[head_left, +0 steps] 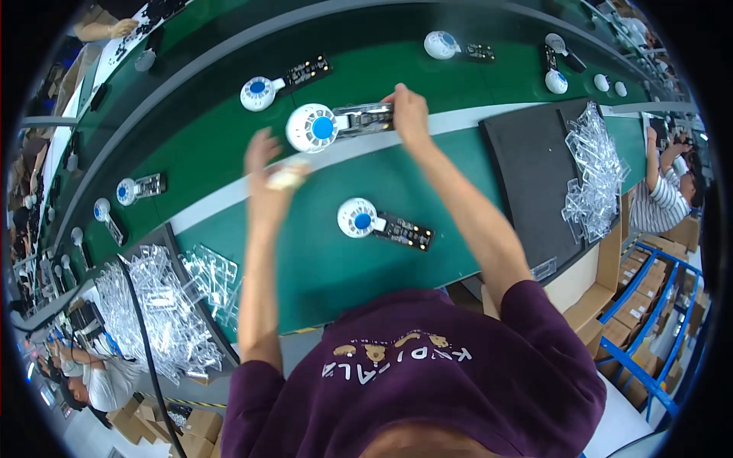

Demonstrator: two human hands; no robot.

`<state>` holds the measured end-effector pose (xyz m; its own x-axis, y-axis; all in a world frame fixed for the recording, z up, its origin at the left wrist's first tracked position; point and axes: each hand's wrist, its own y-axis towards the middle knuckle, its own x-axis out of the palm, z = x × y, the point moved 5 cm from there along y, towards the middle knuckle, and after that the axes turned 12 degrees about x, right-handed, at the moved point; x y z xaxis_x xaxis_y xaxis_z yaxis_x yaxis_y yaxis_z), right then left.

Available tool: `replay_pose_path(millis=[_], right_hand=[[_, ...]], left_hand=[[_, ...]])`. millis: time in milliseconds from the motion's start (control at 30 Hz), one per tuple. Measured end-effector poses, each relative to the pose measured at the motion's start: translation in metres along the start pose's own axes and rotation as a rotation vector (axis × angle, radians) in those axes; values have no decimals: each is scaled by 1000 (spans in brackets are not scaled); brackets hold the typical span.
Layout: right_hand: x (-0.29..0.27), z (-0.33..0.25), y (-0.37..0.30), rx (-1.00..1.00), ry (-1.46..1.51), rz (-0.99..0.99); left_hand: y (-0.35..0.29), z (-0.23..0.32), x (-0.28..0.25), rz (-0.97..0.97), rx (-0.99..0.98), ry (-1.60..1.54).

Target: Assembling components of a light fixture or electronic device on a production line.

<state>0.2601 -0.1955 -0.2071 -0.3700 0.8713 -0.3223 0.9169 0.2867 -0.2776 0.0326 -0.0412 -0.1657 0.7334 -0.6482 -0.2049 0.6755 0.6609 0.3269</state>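
My right hand (410,114) is closed on the right end of a circuit board in a clear plastic holder (366,119). At that board's left end is a white round dome (309,128) with a blue disc. Left of the dome, my left hand (267,168) is blurred by motion, its fingers apart and apparently nothing in them; something pale yellow covers its fingertips near the thumb. A second white dome (356,217) with a bare black circuit board (406,231) lies on the green table between my forearms.
Clear plastic holders heap on the left (156,305) and on the right (595,175), beside a black foam mat (531,172). More dome-and-board units (258,93) lie along the green conveyor belt (366,76). A black cable (145,336) hangs at the left. Other people work on both sides.
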Motion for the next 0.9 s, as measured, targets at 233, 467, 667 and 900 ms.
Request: replay_pose_path(millis=[233,467,667,900], right_hand=[[40,-21,33,-490,-881,146],[-225,0,40,-438,-684,515],[-402,88,79,-262,-1359,606],[-396,95,59,-507,-1205,515]], left_hand=[[102,-109,-29,-78,-744,-231],[131,-98,-31,130,-65,181],[138,27,9,224,266,294],[104,58,54,257,-14,-437]])
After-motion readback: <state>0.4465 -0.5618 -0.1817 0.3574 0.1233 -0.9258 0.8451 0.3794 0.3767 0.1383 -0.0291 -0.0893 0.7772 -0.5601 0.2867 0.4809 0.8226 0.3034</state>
